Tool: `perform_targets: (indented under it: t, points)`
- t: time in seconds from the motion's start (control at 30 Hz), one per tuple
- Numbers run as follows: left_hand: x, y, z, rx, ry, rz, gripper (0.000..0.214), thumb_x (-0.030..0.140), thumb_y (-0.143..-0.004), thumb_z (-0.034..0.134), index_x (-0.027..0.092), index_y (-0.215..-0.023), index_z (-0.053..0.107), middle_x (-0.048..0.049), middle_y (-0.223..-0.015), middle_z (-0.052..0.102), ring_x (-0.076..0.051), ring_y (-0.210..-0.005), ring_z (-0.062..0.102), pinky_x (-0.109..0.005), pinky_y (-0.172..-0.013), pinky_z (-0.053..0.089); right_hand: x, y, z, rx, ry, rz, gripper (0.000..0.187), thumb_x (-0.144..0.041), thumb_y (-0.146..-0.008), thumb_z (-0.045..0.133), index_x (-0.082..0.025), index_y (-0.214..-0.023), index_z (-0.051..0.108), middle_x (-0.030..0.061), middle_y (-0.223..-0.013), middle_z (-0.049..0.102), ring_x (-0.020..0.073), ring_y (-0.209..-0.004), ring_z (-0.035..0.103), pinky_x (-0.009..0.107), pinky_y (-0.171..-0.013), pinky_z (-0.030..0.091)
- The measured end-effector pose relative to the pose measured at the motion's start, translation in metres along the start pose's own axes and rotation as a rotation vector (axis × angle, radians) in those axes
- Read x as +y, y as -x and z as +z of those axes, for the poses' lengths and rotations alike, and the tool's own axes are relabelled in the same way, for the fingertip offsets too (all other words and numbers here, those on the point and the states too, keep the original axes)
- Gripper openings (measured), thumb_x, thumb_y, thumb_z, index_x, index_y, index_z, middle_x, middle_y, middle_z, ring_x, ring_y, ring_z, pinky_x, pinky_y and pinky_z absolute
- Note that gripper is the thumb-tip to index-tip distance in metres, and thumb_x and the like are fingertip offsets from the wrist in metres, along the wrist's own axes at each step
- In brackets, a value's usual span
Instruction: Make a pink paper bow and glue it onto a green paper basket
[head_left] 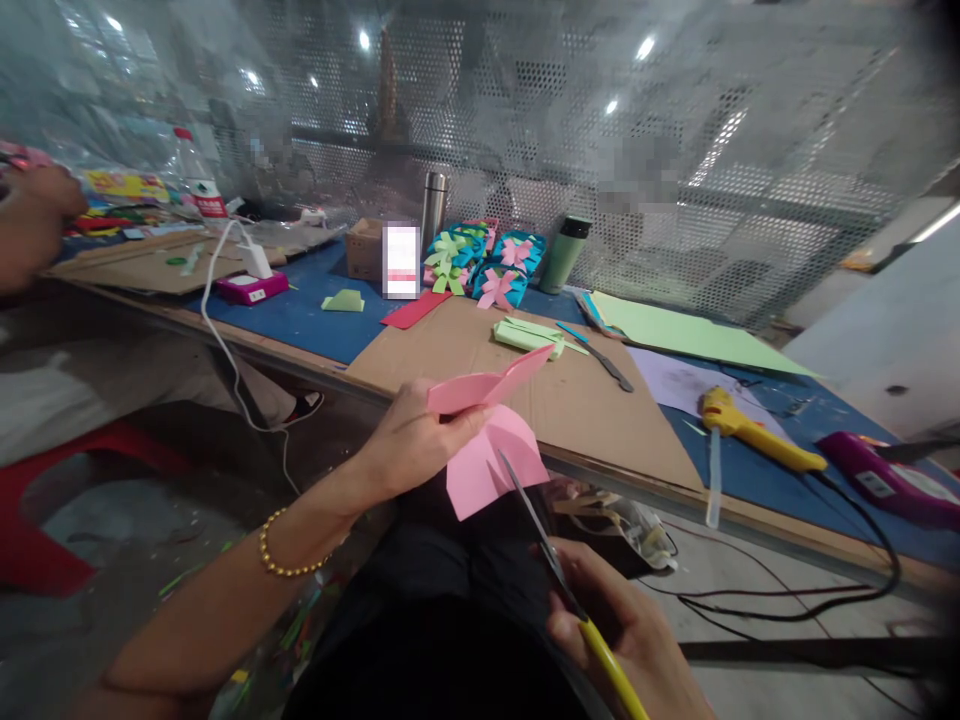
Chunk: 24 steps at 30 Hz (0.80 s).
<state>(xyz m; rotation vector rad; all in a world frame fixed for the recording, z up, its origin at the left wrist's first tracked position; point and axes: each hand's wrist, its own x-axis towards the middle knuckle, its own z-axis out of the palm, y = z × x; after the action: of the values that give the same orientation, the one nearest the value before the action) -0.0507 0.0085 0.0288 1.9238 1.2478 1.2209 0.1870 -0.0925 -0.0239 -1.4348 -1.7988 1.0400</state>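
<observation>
Nearest, at the right, the right hand is curled around yellow-handled scissors, their tip against the pink paper; whether the blades are parted cannot be told. Just beyond and to the left, the left hand pinches that paper between thumb and fingers, above the lap and just off the near edge of the blue tabletop.

The cutting looks partway along, as a judgement: rounded edges are already shaped, while the lower part hangs broad and in one connected piece, so some trimming probably remains. The paper is plain, pale pink and matt, with folded layers standing up to the right of the thumb and a curved flap drooping below, ending in a pointed corner (the scissor tip hides how deep any slit runs).

Farther on, a cardboard sheet carries folded green paper and a grey knife. To the right lies a yellow hot glue gun; to the left of the green paper, a red paper piece. Beyond them sit blue paper pieces with pink and green petal shapes, apparently assembled, between a steel flask and a green tumbler. Farthest stands a perforated metal panel.
</observation>
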Motion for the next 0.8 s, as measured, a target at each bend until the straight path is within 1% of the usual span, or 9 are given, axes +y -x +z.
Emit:
perform_targets:
  t: [0.1, 0.27, 0.43, 0.63, 0.8]
  points:
    - [0.0006, -0.0004, 0.0008, 0.008, -0.008, 0.013, 0.026, 0.034, -0.088, 0.058, 0.017, -0.069, 0.058, 0.0026, -0.066, 0.048, -0.013, -0.064, 0.046, -0.024, -0.058, 0.037, 0.0042, -0.0006, -0.0023, -0.029, 0.034, -0.002, 0.042, -0.056, -0.083, 0.066, -0.025, -0.111, 0.067, -0.0013, -0.076, 0.064, 0.0183, -0.068, 0.058, 0.026, -0.063, 0.047]
    - [0.0013, -0.0003, 0.0014, 0.008, -0.021, 0.021, 0.026, 0.035, -0.088, 0.058, 0.016, -0.070, 0.060, 0.0018, -0.066, 0.051, -0.013, -0.065, 0.047, -0.024, -0.059, 0.038, 0.0031, -0.0019, -0.0020, -0.022, 0.018, -0.013, 0.040, -0.056, -0.084, 0.066, -0.025, -0.110, 0.067, -0.0023, -0.073, 0.062, 0.0164, -0.065, 0.055, 0.025, -0.060, 0.046]
    - [0.0004, -0.0004, 0.0025, 0.014, -0.009, 0.027, 0.025, 0.034, -0.088, 0.059, 0.015, -0.073, 0.062, 0.0012, -0.068, 0.054, -0.013, -0.066, 0.050, -0.024, -0.060, 0.040, 0.0027, -0.0019, -0.0019, -0.008, 0.024, -0.010, 0.041, -0.054, -0.083, 0.067, -0.024, -0.111, 0.068, -0.0014, -0.073, 0.063, 0.0170, -0.064, 0.057, 0.025, -0.060, 0.049]
    - [-0.0008, -0.0011, 0.0020, 0.029, -0.002, 0.054, 0.023, 0.033, -0.089, 0.059, 0.015, -0.076, 0.065, 0.0011, -0.069, 0.056, -0.013, -0.066, 0.052, -0.023, -0.061, 0.042, 0.0080, 0.0012, -0.0029, -0.015, 0.061, -0.015, 0.045, -0.054, -0.085, 0.065, -0.023, -0.116, 0.066, 0.0003, -0.077, 0.065, 0.0181, -0.068, 0.060, 0.026, -0.063, 0.051]
    - [0.0000, -0.0008, 0.0015, 0.039, -0.006, 0.051, 0.023, 0.033, -0.089, 0.059, 0.015, -0.077, 0.066, 0.0004, -0.070, 0.058, -0.013, -0.067, 0.052, -0.023, -0.061, 0.043, 0.0084, 0.0017, -0.0025, -0.025, 0.076, -0.003, 0.044, -0.055, -0.085, 0.065, -0.023, -0.116, 0.066, 0.0007, -0.080, 0.067, 0.0190, -0.072, 0.061, 0.026, -0.066, 0.050]
